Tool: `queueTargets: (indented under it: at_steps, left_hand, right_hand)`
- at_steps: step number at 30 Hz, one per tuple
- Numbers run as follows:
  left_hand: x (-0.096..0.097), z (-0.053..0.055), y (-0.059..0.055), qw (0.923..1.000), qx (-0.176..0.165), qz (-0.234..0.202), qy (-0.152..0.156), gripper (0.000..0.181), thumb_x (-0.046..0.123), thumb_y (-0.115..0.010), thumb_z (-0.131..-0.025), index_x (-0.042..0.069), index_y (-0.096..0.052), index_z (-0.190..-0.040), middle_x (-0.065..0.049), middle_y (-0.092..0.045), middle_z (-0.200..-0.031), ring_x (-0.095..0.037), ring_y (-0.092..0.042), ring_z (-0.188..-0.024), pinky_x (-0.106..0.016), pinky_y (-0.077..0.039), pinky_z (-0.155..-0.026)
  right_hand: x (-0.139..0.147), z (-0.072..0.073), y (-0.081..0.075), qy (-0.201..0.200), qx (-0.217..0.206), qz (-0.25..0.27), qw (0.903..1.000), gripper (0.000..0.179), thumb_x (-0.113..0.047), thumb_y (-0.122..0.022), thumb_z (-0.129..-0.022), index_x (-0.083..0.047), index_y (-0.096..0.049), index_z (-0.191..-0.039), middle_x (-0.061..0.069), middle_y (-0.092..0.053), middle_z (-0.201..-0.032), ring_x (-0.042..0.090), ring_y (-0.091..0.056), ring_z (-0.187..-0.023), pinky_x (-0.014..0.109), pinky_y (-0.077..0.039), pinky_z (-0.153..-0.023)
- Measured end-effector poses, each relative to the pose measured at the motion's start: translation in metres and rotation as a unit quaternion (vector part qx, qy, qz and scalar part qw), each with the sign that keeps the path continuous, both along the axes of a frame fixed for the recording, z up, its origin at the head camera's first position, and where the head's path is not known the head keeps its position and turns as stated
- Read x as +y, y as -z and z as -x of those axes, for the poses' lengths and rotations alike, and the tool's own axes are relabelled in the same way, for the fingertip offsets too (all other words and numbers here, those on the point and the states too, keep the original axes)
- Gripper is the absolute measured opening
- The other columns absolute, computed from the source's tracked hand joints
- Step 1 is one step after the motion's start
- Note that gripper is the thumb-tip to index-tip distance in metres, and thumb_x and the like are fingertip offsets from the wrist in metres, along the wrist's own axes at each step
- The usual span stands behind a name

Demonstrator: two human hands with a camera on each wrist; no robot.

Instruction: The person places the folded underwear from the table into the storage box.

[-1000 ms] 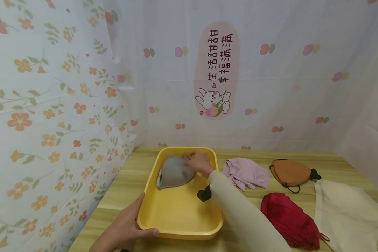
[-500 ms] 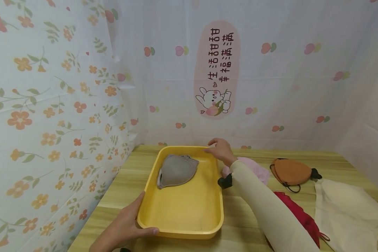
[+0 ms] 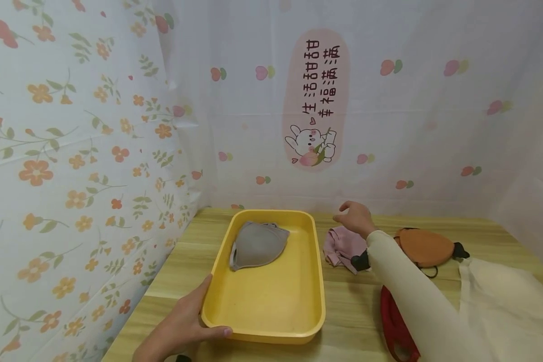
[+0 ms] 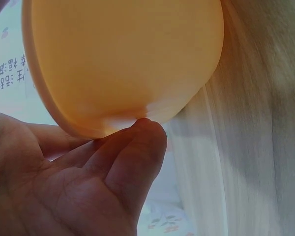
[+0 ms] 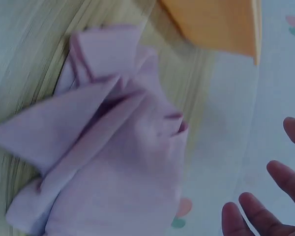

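A yellow plastic tub (image 3: 264, 301) stands on the table, and a folded grey bra (image 3: 258, 245) lies in its far left part. My left hand (image 3: 181, 319) holds the tub's near left corner, thumb along the front and fingers along the left side. In the left wrist view, the fingers (image 4: 137, 162) press against the tub's outer wall. My right hand (image 3: 356, 218) hovers just beyond a crumpled pink cloth garment (image 3: 341, 246), holding nothing. In the right wrist view, its fingertips (image 5: 285, 182) are spread apart, clear of the pink garment (image 5: 118, 167).
Right of the pink garment lies a folded orange piece (image 3: 427, 246) with black straps. A red garment (image 3: 393, 322) sits nearer, partly hidden by my right sleeve. A cream cloth (image 3: 507, 301) covers the table's right side. A printed curtain (image 3: 253, 125) hangs behind.
My right hand has let go of the grey bra, left the tub and moved right to above the pink garment. The left hand stays on the tub's corner.
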State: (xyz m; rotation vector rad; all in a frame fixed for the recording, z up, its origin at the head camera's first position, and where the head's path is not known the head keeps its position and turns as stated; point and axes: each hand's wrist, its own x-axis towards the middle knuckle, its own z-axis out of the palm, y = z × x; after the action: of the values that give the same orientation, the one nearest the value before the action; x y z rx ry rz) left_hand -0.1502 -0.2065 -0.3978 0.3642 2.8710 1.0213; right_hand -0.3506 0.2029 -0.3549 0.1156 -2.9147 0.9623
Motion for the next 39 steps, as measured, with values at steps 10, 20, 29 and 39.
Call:
queueTargets:
  at_steps: [10, 20, 29, 39]
  left_hand:
    - [0.000, 0.000, 0.003, 1.0000, 0.005, 0.000, -0.003, 0.126, 0.057, -0.087, -0.068, -0.001, -0.021, -0.159, -0.023, -0.042, -0.156, -0.035, -0.050, -0.138, -0.053, -0.044, -0.110]
    - [-0.003, -0.002, -0.002, 1.0000, 0.007, -0.006, 0.001, 0.125, 0.054, -0.087, -0.070, -0.002, -0.021, -0.159, -0.026, -0.041, -0.156, -0.037, -0.049, -0.139, -0.055, -0.043, -0.110]
    - [-0.003, -0.001, 0.002, 0.9999, 0.003, -0.009, 0.008, 0.125, 0.054, -0.087, -0.070, 0.001, -0.018, -0.160, -0.024, -0.041, -0.157, -0.034, -0.050, -0.137, -0.050, -0.045, -0.109]
    - [-0.002, -0.001, 0.003, 0.9999, 0.010, -0.010, 0.009, 0.123, 0.054, -0.087, -0.071, 0.001, -0.019, -0.160, -0.023, -0.041, -0.157, -0.034, -0.049, -0.138, -0.051, -0.045, -0.109]
  right_hand:
    - [0.028, -0.005, 0.008, 0.017, -0.036, -0.018, 0.9991, 0.057, -0.026, -0.066, -0.093, 0.011, -0.053, -0.134, 0.035, -0.050, -0.142, 0.051, -0.049, -0.124, 0.060, -0.038, -0.104]
    - [0.039, -0.008, 0.031, 0.025, -0.070, -0.064, 0.9952, 0.070, -0.022, -0.076, -0.084, 0.010, -0.049, -0.139, 0.036, -0.056, -0.134, 0.055, -0.048, -0.122, 0.066, -0.038, -0.102]
    - [0.045, -0.005, 0.042, 0.040, -0.094, -0.050, 0.9935, 0.078, -0.025, -0.075, -0.085, 0.009, -0.040, -0.146, 0.035, -0.053, -0.138, 0.054, -0.049, -0.124, 0.064, -0.041, -0.103]
    - [0.053, 0.000, 0.050, 0.050, -0.130, -0.045, 0.9893, 0.092, -0.032, -0.074, -0.085, 0.010, -0.026, -0.152, 0.039, -0.038, -0.148, 0.060, -0.034, -0.134, 0.072, -0.028, -0.109]
